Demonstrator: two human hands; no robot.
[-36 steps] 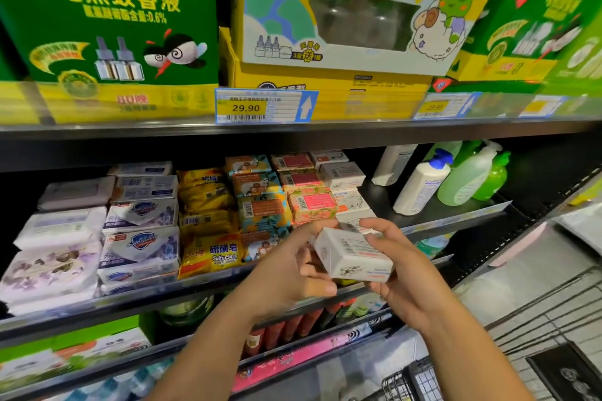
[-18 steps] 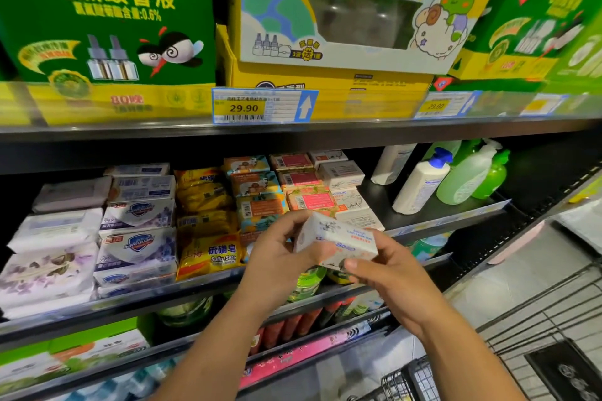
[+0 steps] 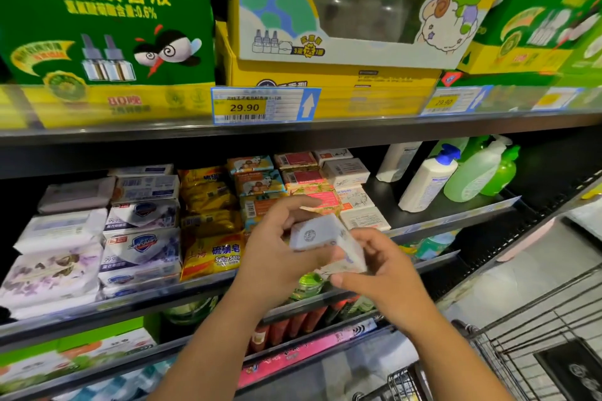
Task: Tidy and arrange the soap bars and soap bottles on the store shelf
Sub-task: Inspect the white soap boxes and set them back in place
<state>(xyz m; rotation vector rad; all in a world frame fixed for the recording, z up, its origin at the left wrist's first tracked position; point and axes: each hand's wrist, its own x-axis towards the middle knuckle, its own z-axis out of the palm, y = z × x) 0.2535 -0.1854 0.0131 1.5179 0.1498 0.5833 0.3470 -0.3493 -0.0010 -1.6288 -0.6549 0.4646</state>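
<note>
White cardboard soap bar [image 3: 329,244] is pinched between both hands, left hand [image 3: 277,257] curled over its top, right hand [image 3: 387,273] gripping its lower end. Its long axis slants down to the right, just in front of the soap shelf [image 3: 439,218].

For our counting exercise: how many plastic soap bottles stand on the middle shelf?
4: a plain white bottle at the back, a white blue-pump bottle in front, a pale green bottle, a bright green bottle rightmost. More may hide behind.
</note>
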